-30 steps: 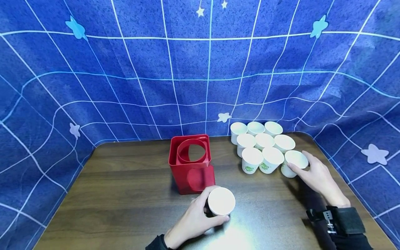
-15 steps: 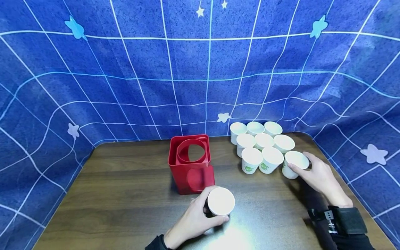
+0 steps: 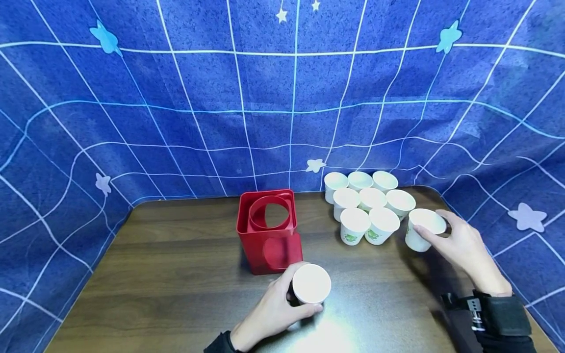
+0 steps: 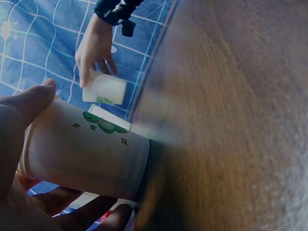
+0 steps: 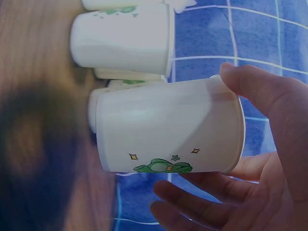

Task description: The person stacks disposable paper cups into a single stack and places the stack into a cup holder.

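Note:
My left hand (image 3: pixel 274 310) grips a white paper cup (image 3: pixel 312 284) near the front middle of the table, thumb on the near side and fingers round the far side. A green frog-like print shows on this cup's wall in the left wrist view. At the right, my right hand (image 3: pixel 467 247) holds another white paper cup (image 3: pixel 417 240) by its rim, thumb in front and fingers behind. That cup (image 5: pixel 163 127) bears the same print and hangs clear of the group beside it. Several more paper cups (image 3: pixel 354 228) stand upright in rows left of it.
A red square plastic holder (image 3: pixel 258 252) with a round ring in its top and a scooped front stands behind my left hand. Blue cloth (image 3: pixel 198 98) with white lines and stars rises behind the brown wooden table (image 3: pixel 167 274).
My right hand has drawn its cup away from the row, to the right and slightly up. My left hand and its cup have stayed in place.

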A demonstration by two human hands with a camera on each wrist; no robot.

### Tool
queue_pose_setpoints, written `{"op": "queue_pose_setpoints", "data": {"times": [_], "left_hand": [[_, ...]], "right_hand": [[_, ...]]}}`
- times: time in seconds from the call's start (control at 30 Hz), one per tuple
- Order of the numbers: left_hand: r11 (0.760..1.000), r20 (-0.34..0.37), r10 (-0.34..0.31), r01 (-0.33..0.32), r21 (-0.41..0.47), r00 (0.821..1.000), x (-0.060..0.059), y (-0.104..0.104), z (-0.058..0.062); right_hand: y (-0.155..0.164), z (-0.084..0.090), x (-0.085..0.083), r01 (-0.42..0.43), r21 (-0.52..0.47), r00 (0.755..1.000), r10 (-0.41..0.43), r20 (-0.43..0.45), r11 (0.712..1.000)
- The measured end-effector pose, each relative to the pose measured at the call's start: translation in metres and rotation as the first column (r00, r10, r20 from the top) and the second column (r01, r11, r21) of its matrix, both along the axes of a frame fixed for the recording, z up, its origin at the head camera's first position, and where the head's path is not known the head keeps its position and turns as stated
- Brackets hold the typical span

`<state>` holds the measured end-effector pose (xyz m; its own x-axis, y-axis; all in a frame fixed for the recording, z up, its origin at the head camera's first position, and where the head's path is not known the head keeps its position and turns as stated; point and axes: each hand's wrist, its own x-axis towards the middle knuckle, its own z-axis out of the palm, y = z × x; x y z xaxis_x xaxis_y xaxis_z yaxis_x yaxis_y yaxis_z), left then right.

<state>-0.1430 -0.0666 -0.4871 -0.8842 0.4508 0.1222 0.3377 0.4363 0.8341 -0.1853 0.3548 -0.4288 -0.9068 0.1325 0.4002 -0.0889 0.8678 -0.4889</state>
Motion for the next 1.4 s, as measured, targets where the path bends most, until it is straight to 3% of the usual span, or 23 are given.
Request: {"op": "queue_pose_setpoints", "data": {"times": [0.17, 0.53, 0.73, 1.0, 1.27, 1.4], "left_hand": [[1.0, 0.003, 0.001, -0.001, -0.004, 1.0, 0.0, -0.001, 0.001], [1.0, 0.01, -0.001, 0.001, -0.002, 1.0, -0.001, -0.001, 0.001], [1.0, 0.007, -0.004, 0.004, 0.008, 1.0, -0.001, -0.001, 0.0], [1.0, 0.005, -0.009, 0.009, 0.007, 1.0, -0.001, -0.002, 0.002], [0.988, 0.062, -0.146, 0.142, 0.058, 0.987, 0.002, -0.003, 0.002], [0.984, 0.09, -0.17, 0.165, 0.065, 0.981, 0.001, -0.003, 0.002]], "right_hand": [[0.001, 0.014, 0.008, 0.033, -0.026, 0.999, -0.033, 0.009, 0.999], [-0.009, 0.046, 0.028, 0.075, -0.073, 0.995, -0.079, -0.063, 0.995], [-0.03, 0.059, 0.037, -0.023, -0.11, 0.99, 0.008, -0.138, 0.994], [-0.058, 0.067, 0.052, -0.166, -0.138, 0.976, 0.142, -0.165, 0.976], [-0.088, 0.063, 0.057, -0.337, -0.105, 0.922, 0.305, -0.241, 0.936], [-0.103, 0.06, 0.059, -0.401, -0.066, 0.894, 0.374, -0.247, 0.914]]}}
